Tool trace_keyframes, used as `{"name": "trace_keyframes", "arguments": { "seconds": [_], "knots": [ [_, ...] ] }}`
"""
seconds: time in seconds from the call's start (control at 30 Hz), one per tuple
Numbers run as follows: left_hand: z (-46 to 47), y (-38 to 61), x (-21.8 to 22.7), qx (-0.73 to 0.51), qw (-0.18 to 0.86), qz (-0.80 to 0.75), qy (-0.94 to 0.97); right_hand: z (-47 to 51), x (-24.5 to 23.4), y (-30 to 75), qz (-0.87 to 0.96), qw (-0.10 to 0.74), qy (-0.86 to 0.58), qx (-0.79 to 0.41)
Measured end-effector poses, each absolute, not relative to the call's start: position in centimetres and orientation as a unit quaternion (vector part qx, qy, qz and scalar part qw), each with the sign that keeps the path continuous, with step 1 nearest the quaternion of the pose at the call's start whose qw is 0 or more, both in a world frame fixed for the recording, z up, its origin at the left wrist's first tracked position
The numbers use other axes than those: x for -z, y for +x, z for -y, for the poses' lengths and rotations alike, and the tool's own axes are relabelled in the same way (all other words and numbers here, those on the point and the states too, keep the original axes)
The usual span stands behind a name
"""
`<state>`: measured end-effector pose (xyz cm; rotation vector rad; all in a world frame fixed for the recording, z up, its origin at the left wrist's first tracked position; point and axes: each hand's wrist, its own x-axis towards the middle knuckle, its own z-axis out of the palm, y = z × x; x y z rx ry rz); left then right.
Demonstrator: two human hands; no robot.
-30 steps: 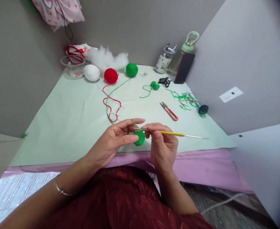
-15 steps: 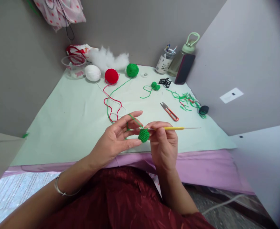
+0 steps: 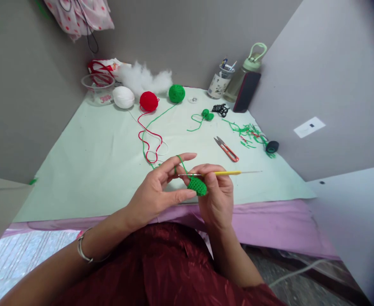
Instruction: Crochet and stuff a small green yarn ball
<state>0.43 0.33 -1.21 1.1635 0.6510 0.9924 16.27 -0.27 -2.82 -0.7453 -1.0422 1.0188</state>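
Observation:
Between my hands is a small green crocheted piece (image 3: 197,186), its stitches plainly visible. My left hand (image 3: 155,191) pinches its left side, thumb below, while green yarn runs over the raised index finger. My right hand (image 3: 217,193) grips a crochet hook (image 3: 226,173) with a yellow handle, close against the right side of the piece. The hook's metal tip lies level at the top edge of the piece, by the yarn. Where exactly the tip sits in the stitches is too small to tell. The strand leads back toward a green yarn ball (image 3: 177,93).
A red yarn ball (image 3: 149,101), a white yarn ball (image 3: 123,97) and fluffy white stuffing (image 3: 144,79) lie at the back. Thread snips (image 3: 226,149), small green pieces (image 3: 207,114), yarn scraps (image 3: 248,132) and a black hair clip (image 3: 220,110) lie to the right, before a phone (image 3: 247,92) and bottle (image 3: 237,80).
The green piece has shifted slightly right and down and turned, showing more of its side. The hook has slid a little left, and my left hand has moved right.

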Motion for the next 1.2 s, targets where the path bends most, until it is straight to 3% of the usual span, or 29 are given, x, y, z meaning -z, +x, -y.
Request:
{"name": "trace_keyframes", "arguments": {
  "seconds": [0.37,0.87,1.2],
  "knots": [
    [-0.1,1.0,0.9,-0.504,0.685,-0.273,0.450,-0.1,2.7,16.3,0.471,0.682,-0.364,-0.426],
    [-0.4,0.4,0.5,-0.460,0.679,-0.326,0.469,0.3,2.3,17.7,0.510,0.660,-0.327,-0.445],
    [-0.1,0.7,-0.1,-0.467,0.599,-0.384,0.525,1.7,1.5,18.6,0.726,0.590,-0.321,-0.146]
  ]
}}
